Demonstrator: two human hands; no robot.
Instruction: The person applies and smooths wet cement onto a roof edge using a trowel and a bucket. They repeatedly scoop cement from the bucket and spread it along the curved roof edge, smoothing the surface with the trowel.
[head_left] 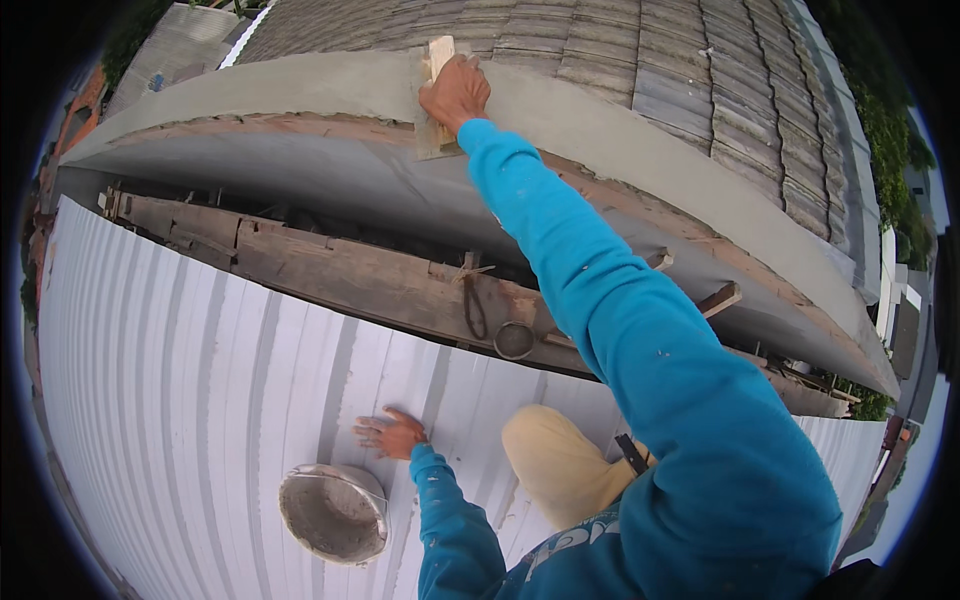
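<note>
My right hand [458,92] reaches far forward, its fingers wrapped round the wooden handle of a plastering float [430,142]. The float's flat plate lies against the grey cement-coated band [310,82] that runs along the edge of the tiled roof. My left hand [392,434] rests on the white ribbed metal roofing [270,400], fingers spread and holding nothing. Close beside it, on the near left, stands a round bucket [333,513] with a wire handle and grey mortar inside.
Grey roof tiles [600,45] slope beyond the band. A rough wooden beam [300,258] crosses under it, beside a dark gap. A small round container [514,341] and a dark loop [475,308] are at the beam. Short timber ends [720,299] stick out on the right.
</note>
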